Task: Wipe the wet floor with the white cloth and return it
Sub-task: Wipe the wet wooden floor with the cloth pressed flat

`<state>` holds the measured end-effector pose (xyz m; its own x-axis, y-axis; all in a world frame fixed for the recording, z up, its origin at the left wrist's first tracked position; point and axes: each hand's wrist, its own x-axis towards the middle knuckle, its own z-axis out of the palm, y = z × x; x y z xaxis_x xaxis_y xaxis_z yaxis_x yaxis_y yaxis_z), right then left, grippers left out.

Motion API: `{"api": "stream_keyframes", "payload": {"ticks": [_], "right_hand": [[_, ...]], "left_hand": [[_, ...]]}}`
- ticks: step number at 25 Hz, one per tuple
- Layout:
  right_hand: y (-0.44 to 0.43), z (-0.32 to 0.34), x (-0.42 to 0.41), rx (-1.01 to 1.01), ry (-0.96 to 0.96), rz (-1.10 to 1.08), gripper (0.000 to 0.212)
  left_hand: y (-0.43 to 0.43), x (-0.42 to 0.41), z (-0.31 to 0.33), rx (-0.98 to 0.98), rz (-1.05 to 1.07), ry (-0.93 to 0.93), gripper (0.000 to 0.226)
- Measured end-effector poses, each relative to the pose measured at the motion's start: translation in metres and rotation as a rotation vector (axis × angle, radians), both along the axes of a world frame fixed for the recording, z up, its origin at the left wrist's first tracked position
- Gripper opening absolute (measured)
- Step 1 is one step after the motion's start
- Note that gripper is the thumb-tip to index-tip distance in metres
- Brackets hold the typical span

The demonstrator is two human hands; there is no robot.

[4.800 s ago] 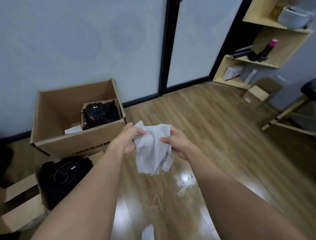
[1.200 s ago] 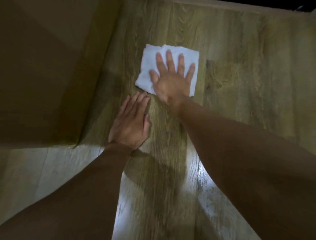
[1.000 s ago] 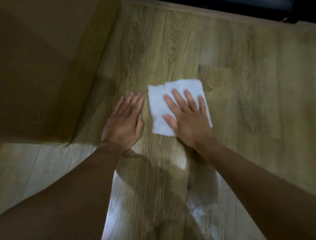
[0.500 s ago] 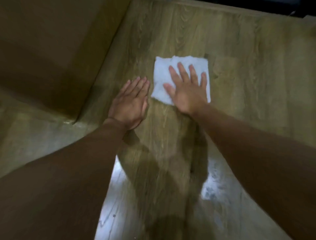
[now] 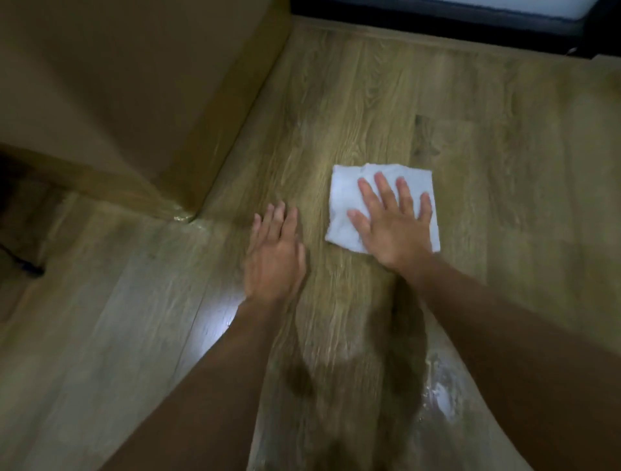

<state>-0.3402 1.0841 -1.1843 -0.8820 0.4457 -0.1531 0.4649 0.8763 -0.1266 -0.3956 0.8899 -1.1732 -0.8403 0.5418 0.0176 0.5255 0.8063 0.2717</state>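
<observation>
Two hands in shot: left hand [image 5: 274,255] at centre frame, right hand [image 5: 393,232] just right of it. One cloth [image 5: 346,201], white, centre right. One box [image 5: 134,84], upper left. One floor [image 5: 504,134], with one glistening wet patch [image 5: 440,393], lower right.

Indoor room, dimly lit; home or storage use not determinable. Laid with wood-grain plank floor [image 5: 353,101], glossy, showing wet glare [image 5: 440,400] near the lower edge. Bounded at the far side by a dark skirting strip [image 5: 437,23] under a pale panel [image 5: 470,4]. Large cardboard box [image 5: 134,84] standing directly on the planks at left.
</observation>
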Motion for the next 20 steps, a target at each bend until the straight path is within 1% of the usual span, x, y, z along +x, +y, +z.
{"api": "stream_keyframes", "payload": {"ticks": [3,5,7,8,9,10,11,12,14,15,16,18,20], "right_hand": [[0.026,0.001,-0.049,-0.065,0.024,-0.063,0.060],[0.001,-0.004,-0.051,-0.035,0.051,-0.076,0.062],[-0.052,-0.010,-0.015,0.044,0.105,0.034,0.064],[-0.074,-0.011,0.010,0.067,0.153,0.101,0.065],[-0.084,-0.010,0.030,0.092,0.151,0.152,0.065],[-0.081,-0.005,0.033,0.108,0.118,0.203,0.064],[-0.070,0.000,0.020,0.104,0.101,0.245,0.062],[-0.059,0.005,-0.001,0.080,0.084,0.233,0.059],[-0.046,0.011,-0.046,-0.020,0.034,0.081,0.058],[-0.047,0.010,-0.059,-0.081,0.010,0.006,0.058],[-0.057,0.008,-0.062,-0.114,0.006,-0.003,0.058],[-0.083,0.004,-0.026,-0.036,0.052,0.127,0.058],[-0.100,0.000,0.033,0.058,0.116,0.220,0.059]], "left_hand": [[-0.008,0.005,-0.009,0.088,0.003,0.040,0.050],[-0.002,0.003,-0.009,0.160,0.067,0.028,0.049],[-0.004,0.006,-0.009,0.260,0.110,-0.026,0.050],[-0.007,0.007,-0.007,0.321,0.128,-0.087,0.050],[-0.009,0.008,-0.005,0.370,0.130,-0.135,0.051],[-0.011,0.007,-0.004,0.401,0.115,-0.145,0.052],[-0.013,0.006,-0.003,0.421,0.097,-0.128,0.053],[-0.014,0.003,-0.004,0.431,0.078,-0.111,0.054],[-0.012,0.001,-0.007,0.431,0.069,-0.102,0.056],[-0.010,0.001,-0.009,0.427,0.079,-0.100,0.056],[-0.009,0.002,-0.011,0.416,0.105,-0.093,0.057],[-0.011,0.000,-0.014,0.369,0.103,-0.064,0.052],[-0.011,-0.001,-0.012,0.308,0.010,0.012,0.043]]}}
